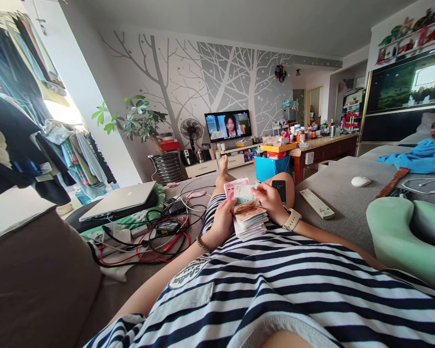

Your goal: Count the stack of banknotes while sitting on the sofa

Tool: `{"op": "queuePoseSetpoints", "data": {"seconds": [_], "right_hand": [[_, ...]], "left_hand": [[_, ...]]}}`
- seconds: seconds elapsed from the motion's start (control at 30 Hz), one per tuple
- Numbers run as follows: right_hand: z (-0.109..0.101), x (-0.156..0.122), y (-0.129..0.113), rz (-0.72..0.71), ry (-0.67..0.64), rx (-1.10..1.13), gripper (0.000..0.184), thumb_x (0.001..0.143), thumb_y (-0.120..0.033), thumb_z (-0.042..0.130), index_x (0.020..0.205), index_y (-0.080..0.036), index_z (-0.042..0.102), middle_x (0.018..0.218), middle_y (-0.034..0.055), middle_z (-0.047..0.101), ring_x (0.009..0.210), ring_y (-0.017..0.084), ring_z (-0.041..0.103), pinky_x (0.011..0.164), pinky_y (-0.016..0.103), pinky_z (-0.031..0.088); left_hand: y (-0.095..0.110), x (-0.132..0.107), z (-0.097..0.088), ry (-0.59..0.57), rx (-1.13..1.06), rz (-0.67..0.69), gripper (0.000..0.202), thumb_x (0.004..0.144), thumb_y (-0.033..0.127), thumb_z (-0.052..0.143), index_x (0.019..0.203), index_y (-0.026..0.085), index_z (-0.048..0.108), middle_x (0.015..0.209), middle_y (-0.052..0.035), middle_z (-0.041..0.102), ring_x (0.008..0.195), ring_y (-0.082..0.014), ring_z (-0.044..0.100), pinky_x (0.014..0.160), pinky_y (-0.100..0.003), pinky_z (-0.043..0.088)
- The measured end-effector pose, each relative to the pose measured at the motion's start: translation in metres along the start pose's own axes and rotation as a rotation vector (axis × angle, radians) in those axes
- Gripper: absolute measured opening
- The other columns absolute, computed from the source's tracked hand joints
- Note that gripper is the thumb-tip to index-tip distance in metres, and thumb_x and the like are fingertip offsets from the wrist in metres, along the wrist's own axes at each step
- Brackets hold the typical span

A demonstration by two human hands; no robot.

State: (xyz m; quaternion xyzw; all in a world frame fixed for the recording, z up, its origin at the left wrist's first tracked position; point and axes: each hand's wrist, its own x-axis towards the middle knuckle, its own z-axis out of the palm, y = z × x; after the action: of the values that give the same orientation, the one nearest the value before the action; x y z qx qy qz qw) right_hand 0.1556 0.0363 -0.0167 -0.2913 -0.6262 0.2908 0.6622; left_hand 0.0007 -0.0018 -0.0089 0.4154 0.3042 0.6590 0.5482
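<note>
My left hand (223, 221) is closed around the near left edge of a few banknotes (245, 194), pink and pale green, held up over my lap. The thumb and fingers of my right hand (272, 203) pinch the right side of the same notes. Just below them a thick pile of banknotes (252, 223), with a brownish-orange one on top, rests on my striped clothing (210, 309). Whether my fingers also touch the pile I cannot tell. A dark phone (280, 191) with a lit clock lies against my leg, beyond the right hand.
On the sofa to the left are a laptop (119, 202) and tangled cables (166, 229). To the right lie a remote control (316, 203), a white mouse (360, 181) and a green cushion (389, 224). A television (227, 125) and a blue bin (271, 168) stand ahead.
</note>
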Motion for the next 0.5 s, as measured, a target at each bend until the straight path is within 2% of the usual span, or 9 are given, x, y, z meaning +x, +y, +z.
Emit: {"op": "queuePoseSetpoints", "data": {"seconds": [0.13, 0.23, 0.37, 0.5], "right_hand": [[-0.001, -0.001, 0.000, -0.024, -0.054, -0.034, 0.045, 0.083, -0.057, 0.061, 0.062, -0.020, 0.045, 0.055, -0.0026, 0.046, 0.054, 0.013, 0.040, 0.052, 0.025, 0.030], [-0.001, -0.004, -0.008, -0.035, -0.053, 0.002, 0.044, 0.084, -0.056, 0.060, 0.064, -0.020, 0.047, 0.056, -0.0024, 0.046, 0.054, 0.013, 0.041, 0.052, 0.026, 0.031], [0.000, -0.007, -0.020, -0.045, -0.060, 0.051, 0.045, 0.084, -0.059, 0.057, 0.063, -0.020, 0.048, 0.057, -0.0022, 0.045, 0.054, 0.013, 0.041, 0.052, 0.026, 0.033], [0.000, -0.009, -0.025, -0.032, -0.075, 0.081, 0.045, 0.083, -0.060, 0.058, 0.064, -0.020, 0.049, 0.057, -0.0029, 0.042, 0.052, 0.012, 0.038, 0.052, 0.026, 0.032]], "left_hand": [[0.002, -0.001, 0.002, -0.065, -0.040, -0.034, 0.015, 0.066, 0.026, 0.073, 0.077, 0.018, 0.067, 0.071, -0.0032, 0.069, 0.082, -0.0246, 0.068, 0.076, -0.035, 0.054], [0.003, -0.001, 0.004, -0.004, -0.069, -0.036, 0.016, 0.067, 0.029, 0.072, 0.075, 0.016, 0.066, 0.067, -0.0027, 0.068, 0.079, -0.0234, 0.068, 0.074, -0.033, 0.053], [0.006, -0.003, 0.008, 0.105, -0.051, -0.006, 0.011, 0.070, 0.026, 0.065, 0.065, 0.017, 0.064, 0.056, -0.0003, 0.063, 0.077, -0.0222, 0.067, 0.072, -0.031, 0.053], [0.008, -0.004, 0.010, 0.119, -0.034, 0.001, 0.009, 0.072, 0.024, 0.062, 0.069, 0.016, 0.067, 0.059, -0.0009, 0.066, 0.075, -0.0211, 0.067, 0.070, -0.029, 0.053]]}}
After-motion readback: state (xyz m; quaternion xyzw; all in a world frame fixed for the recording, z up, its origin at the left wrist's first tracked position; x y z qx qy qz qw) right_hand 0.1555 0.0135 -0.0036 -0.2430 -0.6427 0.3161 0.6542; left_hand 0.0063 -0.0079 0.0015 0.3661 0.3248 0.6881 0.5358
